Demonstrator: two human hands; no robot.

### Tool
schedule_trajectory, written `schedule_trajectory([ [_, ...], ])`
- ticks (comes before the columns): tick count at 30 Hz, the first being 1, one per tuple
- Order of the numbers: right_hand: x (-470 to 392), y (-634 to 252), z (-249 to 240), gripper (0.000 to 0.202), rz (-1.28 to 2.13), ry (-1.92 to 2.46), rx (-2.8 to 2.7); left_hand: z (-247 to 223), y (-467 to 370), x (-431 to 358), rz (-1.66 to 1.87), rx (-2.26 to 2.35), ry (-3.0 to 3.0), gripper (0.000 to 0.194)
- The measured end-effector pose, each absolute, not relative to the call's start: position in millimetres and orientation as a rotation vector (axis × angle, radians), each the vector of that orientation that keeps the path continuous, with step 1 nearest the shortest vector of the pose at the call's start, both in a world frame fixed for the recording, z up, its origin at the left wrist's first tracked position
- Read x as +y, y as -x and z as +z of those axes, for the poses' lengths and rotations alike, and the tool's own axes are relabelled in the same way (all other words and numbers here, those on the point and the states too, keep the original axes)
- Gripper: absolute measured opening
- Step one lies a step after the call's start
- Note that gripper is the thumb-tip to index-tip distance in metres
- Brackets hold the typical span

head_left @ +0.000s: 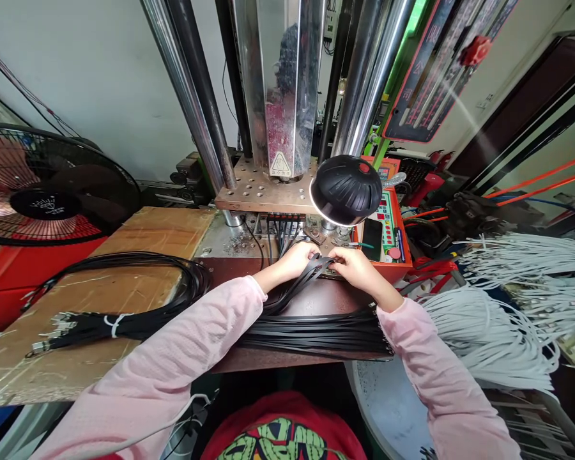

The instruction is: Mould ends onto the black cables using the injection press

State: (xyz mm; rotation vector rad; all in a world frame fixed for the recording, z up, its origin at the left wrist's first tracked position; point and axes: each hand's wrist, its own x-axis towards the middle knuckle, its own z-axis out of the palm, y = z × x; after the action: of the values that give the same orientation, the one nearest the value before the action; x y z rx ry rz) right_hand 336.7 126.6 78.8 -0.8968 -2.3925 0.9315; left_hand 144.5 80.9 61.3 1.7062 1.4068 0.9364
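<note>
Both my hands are raised at the front of a metal press, close together. My left hand has its fingers closed around several flat black cables that hang down in a loop. Fingertips of my right hand pinch the same cables near their ends. Behind my hands, a row of black cables stands in the press's lower fixture. A thick bundle of black cables lies along the front of the table beneath my forearms. Small details at my fingertips are hidden.
A tied coil of black cables rests on the wooden board at left. A round black lamp hangs just above my right hand. An orange control box holds a phone. White cables and a white tub are at right; a fan is at left.
</note>
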Motion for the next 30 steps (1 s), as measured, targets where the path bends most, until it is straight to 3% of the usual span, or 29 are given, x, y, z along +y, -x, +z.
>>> schedule_trajectory([
  [10, 127, -336, 66, 0.011, 0.859, 0.888, -2.356, 60, -147, 80, 0.937, 1.37, -1.633, 0.021],
  [24, 121, -338, 58, 0.02, 0.63, 0.801, -2.471, 61, -152, 72, 0.751, 1.537, -2.001, 0.021],
  [30, 119, -343, 60, 0.019, 0.79, 0.836, -2.416, 61, -154, 75, 0.707, 1.567, -1.981, 0.02],
])
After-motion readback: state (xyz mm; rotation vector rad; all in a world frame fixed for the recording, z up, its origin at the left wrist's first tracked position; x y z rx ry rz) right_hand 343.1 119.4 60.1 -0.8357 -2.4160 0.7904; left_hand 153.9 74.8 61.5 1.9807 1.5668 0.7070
